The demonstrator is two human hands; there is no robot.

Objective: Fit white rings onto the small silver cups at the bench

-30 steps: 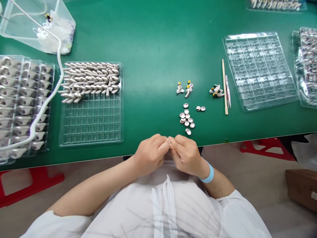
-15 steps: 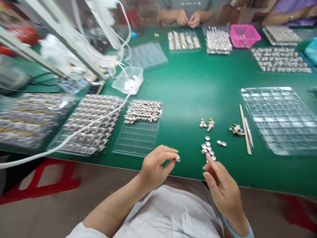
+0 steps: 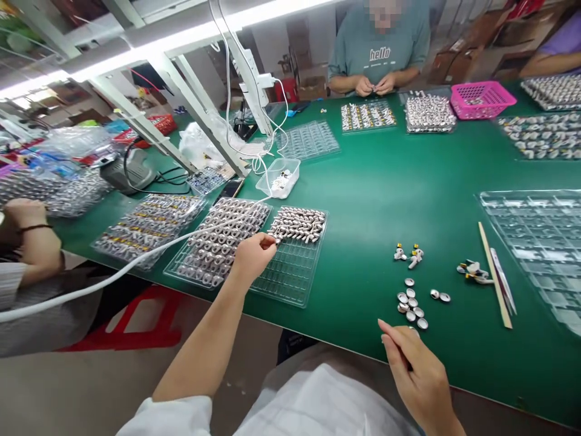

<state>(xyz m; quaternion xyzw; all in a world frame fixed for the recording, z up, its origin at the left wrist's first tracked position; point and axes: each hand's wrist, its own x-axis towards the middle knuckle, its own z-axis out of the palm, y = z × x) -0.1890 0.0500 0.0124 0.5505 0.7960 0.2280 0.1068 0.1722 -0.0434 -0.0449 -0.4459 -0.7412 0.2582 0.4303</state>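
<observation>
My left hand (image 3: 255,257) reaches over a clear tray (image 3: 290,275), its thumb and fingertips pinched at the left end of the lowest row of small white earbud-like pieces (image 3: 299,224). The fingers largely hide the piece in that pinch. My right hand (image 3: 420,369) hovers at the table's front edge, loosely curled, with index finger and thumb slightly apart and nothing visible between them. Just beyond it lies a cluster of round, silver-rimmed caps (image 3: 411,304). A pair of similar pieces (image 3: 440,295) sits to their right.
Small white-and-yellow parts (image 3: 415,255) lie behind the caps. A wooden stick (image 3: 494,275) and tweezers (image 3: 503,281) rest beside a clear tray (image 3: 535,242). A white cable (image 3: 136,261) crosses the filled trays at left. Across the table a co-worker (image 3: 379,57) handles something small.
My left hand has moved left and away from me, carrying a small white piece to the partly filled tray. My right hand has drawn back from the caps. The view has turned left and up.
</observation>
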